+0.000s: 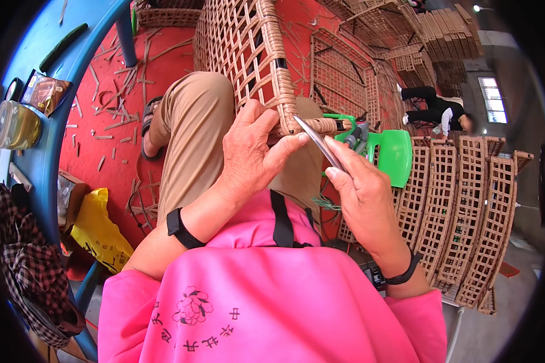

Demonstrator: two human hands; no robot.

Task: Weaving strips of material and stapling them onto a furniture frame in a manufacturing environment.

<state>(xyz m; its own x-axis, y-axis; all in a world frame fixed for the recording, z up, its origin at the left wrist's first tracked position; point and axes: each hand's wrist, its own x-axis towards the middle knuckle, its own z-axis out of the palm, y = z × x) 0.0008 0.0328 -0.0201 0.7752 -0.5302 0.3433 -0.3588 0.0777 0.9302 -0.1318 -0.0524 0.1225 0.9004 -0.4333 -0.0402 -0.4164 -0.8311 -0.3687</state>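
Observation:
A tan woven wicker panel (248, 45) with a thickly wrapped rim stands tilted in front of my knees. Its near lower corner is between my two hands. My left hand (248, 148) is closed on that corner, fingers bent over the weave and thumb stretched along the lower edge. In my right hand (363, 187) is a slim, pointed metal tool (320, 143), pinched between thumb and fingers. Its tip touches or lies very close to the wrapped corner beside my left thumb. The tool's rear end is hidden in my palm.
A blue table (66, 60) at left holds a jar (16, 125), a packet (45, 92) and a cucumber-like green thing (63, 46). Cane scraps litter the red floor (118, 72). Wicker panels (460, 212) stand right, behind bright green plastic (395, 158). A person (436, 112) works farther off.

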